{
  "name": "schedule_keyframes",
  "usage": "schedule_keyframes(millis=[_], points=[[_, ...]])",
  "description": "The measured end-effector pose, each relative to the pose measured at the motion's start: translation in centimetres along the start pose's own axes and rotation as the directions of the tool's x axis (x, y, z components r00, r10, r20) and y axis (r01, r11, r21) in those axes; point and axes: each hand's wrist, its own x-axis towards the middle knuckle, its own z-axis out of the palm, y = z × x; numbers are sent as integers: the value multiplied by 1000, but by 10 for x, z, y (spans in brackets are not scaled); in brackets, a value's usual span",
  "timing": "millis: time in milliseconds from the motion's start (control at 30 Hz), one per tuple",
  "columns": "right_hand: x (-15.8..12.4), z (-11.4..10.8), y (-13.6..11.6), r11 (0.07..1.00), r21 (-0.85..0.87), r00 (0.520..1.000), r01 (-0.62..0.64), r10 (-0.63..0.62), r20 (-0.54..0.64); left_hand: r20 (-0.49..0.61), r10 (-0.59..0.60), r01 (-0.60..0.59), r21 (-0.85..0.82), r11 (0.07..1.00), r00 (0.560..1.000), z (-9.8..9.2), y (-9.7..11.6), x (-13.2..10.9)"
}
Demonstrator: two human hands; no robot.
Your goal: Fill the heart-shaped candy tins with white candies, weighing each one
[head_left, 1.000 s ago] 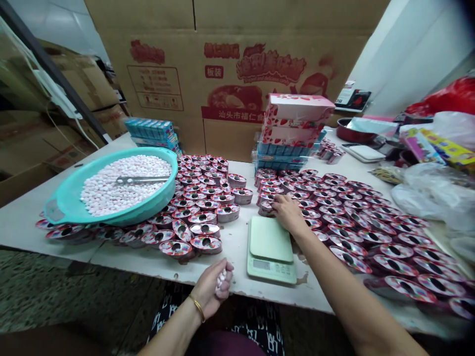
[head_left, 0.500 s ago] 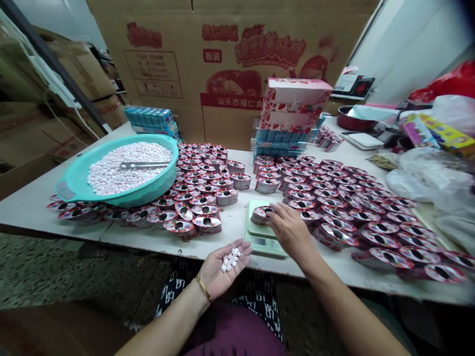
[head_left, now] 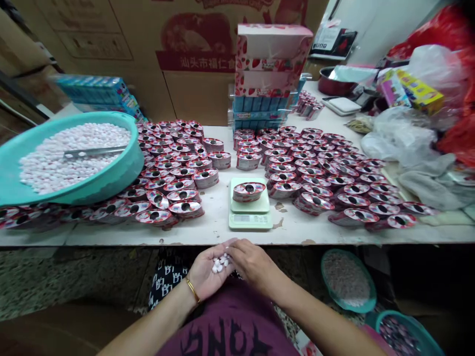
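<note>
My left hand (head_left: 210,272) is palm up and cupped around a small heap of white candies (head_left: 220,263), over my lap in front of the table edge. My right hand (head_left: 252,264) meets it from the right, its fingers drawn together at the heap; what its fingertips pinch, if anything, is hidden. Beyond both hands, a pale green digital scale (head_left: 250,221) stands on the table. On its plate rests one oval red-and-white pack (head_left: 249,192) with a dark round hole in its top. A turquoise basin (head_left: 126,170) of the same candies, with metal tongs (head_left: 94,152) on them, is at the left.
Rows of similar packs (head_left: 315,190) crowd the table right of the scale, and more packs (head_left: 180,183) stand left. Strawberry-printed boxes (head_left: 272,59) and blue packages (head_left: 94,91) are behind. Plastic bags (head_left: 404,138) lie at far right. Two basins (head_left: 349,279) sit below the table.
My right hand has let go of the pack on the scale and come back to the candies in my left palm. The view has tilted down and shifted right.
</note>
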Motion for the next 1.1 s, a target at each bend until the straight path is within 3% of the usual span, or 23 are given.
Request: schedule_keyframes(millis=[233, 500, 667, 767, 833, 1000, 1100], points=[[-2, 6, 2, 998, -52, 999, 21, -23, -26, -11, -84, 84, -8, 996, 996, 4, 1, 8], [-5, 7, 12, 997, 78, 998, -2, 8, -70, -14, -130, 130, 26, 991, 991, 4, 3, 16], [11, -29, 31, 986, 163, 981, -24, 55, -186, -23, -70, 70, 20, 997, 997, 9, 12, 20], [32, -66, 52, 997, 37, 942, -70, 78, -327, -18, -74, 74, 9, 997, 997, 11, 17, 19], [47, -83, 68, 987, -106, 938, -120, 78, -337, -10, -73, 73, 4, 997, 997, 11, 19, 19], [69, -93, 92, 944, -297, 975, -140, 79, -210, -5, -64, 64, 1, 998, 998, 9, 18, 18], [67, -93, 89, 967, -237, 961, -90, 22, -274, 8, -58, 58, -5, 998, 998, 8, 19, 17]])
